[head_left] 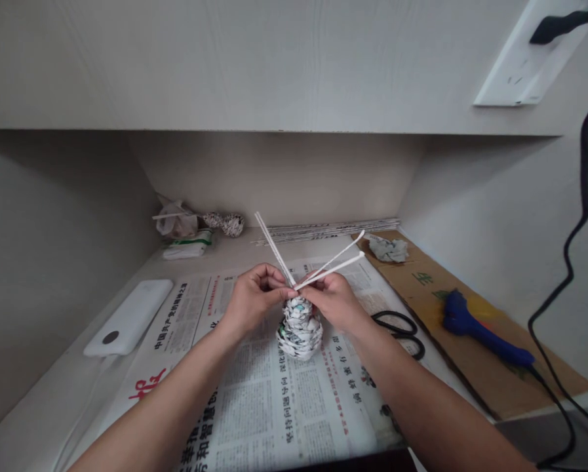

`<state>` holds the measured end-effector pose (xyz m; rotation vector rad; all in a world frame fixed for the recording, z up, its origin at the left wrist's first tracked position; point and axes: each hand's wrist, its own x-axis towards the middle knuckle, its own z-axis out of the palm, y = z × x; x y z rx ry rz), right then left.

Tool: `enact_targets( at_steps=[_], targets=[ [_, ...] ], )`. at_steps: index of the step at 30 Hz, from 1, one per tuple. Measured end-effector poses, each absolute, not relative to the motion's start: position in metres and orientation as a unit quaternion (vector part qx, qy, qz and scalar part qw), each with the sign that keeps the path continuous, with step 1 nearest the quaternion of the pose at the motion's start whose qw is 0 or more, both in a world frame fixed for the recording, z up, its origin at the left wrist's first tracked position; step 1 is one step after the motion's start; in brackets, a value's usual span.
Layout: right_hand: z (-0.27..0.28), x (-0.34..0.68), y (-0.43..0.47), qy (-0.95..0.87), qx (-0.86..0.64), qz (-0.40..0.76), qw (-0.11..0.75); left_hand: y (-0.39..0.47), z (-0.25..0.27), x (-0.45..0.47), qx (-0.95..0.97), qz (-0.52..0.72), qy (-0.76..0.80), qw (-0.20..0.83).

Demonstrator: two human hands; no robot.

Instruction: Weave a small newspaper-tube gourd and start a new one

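A small gourd-shaped piece woven from rolled paper [301, 333] sits above a spread newspaper [259, 406], with a wide bottom and a narrower neck. Several white paper strips [278, 255] stick out of its top, some up to the left, others to the right. On the left of the neck, my left hand [257, 295] is closed, thumb and fingers pinching the base of the strips. My right hand [333, 298] pinches the same spot from the right, its fingertips partly hidden behind the strips.
Black-handled scissors [396, 324] lie right of the newspaper. A blue glue gun [485, 334] and a crumpled wad [388, 249] rest on cardboard [436, 308]. Long paper rods [323, 231], a second woven piece [227, 224] and a plastic bag [176, 219] are at the back; a white power bank [129, 318] lies left.
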<state>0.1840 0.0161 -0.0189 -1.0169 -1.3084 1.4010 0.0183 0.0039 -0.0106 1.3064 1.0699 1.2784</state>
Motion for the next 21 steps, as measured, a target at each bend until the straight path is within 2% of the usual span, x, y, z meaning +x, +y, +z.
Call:
enact_targets(
  at_steps=[7,21],
  targets=[
    [-0.0176,0.1843,0.0144,-0.545,-0.410,0.567,0.461,0.0075,-0.0130,0.0205,0.489,0.510,0.416,0.573],
    [-0.0187,0.1860,0.0161,-0.543,-0.424,0.558,0.462,0.0052,-0.0159,0.0231,0.513,0.504,0.405,0.564]
  ],
)
